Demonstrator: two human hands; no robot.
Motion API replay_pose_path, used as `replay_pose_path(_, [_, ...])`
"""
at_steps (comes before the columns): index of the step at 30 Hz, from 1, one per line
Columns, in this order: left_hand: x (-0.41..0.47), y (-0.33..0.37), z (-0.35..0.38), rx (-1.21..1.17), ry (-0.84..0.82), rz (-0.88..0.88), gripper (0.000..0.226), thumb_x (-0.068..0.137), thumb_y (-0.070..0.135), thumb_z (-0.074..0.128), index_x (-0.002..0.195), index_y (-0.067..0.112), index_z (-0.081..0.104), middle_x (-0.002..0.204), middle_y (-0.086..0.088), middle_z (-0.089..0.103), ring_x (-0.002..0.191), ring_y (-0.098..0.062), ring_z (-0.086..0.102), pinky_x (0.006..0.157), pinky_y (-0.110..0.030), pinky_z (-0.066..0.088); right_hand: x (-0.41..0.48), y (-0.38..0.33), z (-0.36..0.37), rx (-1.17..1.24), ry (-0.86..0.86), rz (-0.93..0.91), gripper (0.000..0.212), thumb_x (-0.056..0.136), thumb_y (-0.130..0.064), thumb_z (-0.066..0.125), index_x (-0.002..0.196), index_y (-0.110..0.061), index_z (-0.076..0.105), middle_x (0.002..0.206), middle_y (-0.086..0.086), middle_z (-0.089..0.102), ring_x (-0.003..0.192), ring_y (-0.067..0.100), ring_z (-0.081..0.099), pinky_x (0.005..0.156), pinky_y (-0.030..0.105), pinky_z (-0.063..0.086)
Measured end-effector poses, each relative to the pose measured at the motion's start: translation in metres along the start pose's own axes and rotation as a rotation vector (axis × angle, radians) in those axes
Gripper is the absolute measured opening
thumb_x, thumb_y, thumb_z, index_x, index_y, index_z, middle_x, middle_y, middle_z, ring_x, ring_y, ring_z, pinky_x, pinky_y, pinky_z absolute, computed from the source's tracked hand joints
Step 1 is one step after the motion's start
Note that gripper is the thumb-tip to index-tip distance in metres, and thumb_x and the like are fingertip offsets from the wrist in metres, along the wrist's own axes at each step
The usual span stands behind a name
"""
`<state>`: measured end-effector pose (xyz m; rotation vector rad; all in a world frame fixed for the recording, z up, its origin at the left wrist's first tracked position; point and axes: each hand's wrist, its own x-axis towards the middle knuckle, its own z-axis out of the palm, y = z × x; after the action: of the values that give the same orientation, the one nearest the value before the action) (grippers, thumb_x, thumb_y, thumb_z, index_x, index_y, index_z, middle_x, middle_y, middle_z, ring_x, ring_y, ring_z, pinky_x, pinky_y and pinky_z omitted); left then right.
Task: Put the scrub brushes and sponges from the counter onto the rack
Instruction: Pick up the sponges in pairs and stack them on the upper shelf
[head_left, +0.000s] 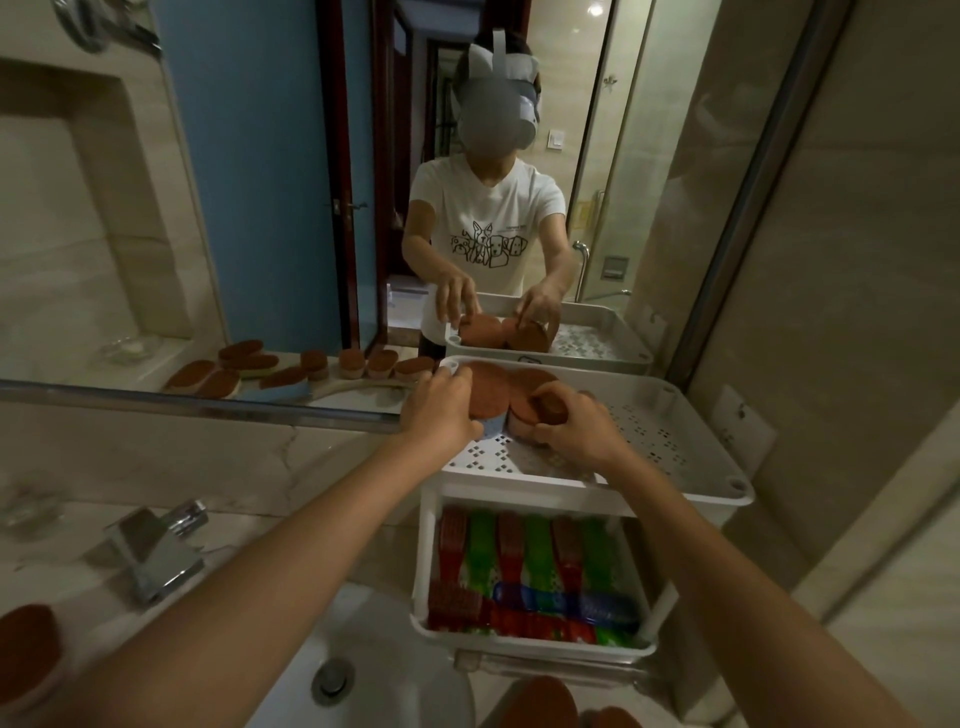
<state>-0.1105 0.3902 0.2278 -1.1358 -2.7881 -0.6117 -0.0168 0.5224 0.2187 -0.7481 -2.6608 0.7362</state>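
The left hand (441, 410) grips a round scrub brush (488, 397). The right hand (576, 431) grips a second brush (548, 408) touching the first. Both brushes lie beneath the curled fingers, on the rack (675, 483).

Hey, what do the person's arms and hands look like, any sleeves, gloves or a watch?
Both forearms are bare, and the left hand and right hand wear no gloves or watch. The mirror shows a white short-sleeved T-shirt printed with line-drawn dogs.
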Motion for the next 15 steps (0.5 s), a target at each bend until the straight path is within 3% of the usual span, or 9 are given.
replay_pose_path(7, [-0.001,0.002,-0.001,0.021,-0.015,0.008,0.056,0.083,0.022,0.064,0.133,0.009,0.043,0.139,-0.012,0.043,0.125,-0.031,0.040,0.098,-0.038,0.041,-0.001,0.001,-0.002,-0.062,-0.092,0.004,0.058,0.083,-0.032,0.065,0.135,-0.021,0.041,0.132,0.013,0.051,0.117,0.029,0.054,0.099,0.036,0.046])
replay_pose_path(10, [-0.005,0.002,-0.006,0.025,-0.021,0.026,0.055,0.084,0.026,0.062,0.134,0.012,0.045,0.140,-0.011,0.043,0.127,-0.030,0.039,0.104,-0.040,0.038,-0.004,0.001,-0.005,0.031,-0.083,0.031,0.071,0.077,-0.032,0.070,0.138,-0.028,0.033,0.136,0.012,0.047,0.120,0.030,0.051,0.102,0.041,0.046])
replay_pose_path(13, [-0.012,0.006,-0.018,-0.058,0.093,0.036,0.048,0.088,0.028,0.057,0.133,0.016,0.047,0.137,-0.008,0.047,0.128,-0.028,0.041,0.106,-0.039,0.034,-0.012,-0.001,-0.008,0.062,-0.013,0.055,0.083,0.066,-0.045,0.075,0.136,-0.036,0.031,0.132,0.009,0.046,0.118,0.030,0.050,0.100,0.043,0.047])
replay_pose_path(15, [-0.022,0.012,-0.024,-0.157,0.176,0.059,0.040,0.091,0.023,0.054,0.130,0.013,0.051,0.133,-0.009,0.049,0.125,-0.026,0.043,0.102,-0.035,0.035,-0.022,-0.007,-0.011,0.067,0.047,0.042,0.077,0.066,-0.047,0.076,0.132,-0.029,0.041,0.131,0.007,0.049,0.117,0.026,0.050,0.100,0.035,0.045])
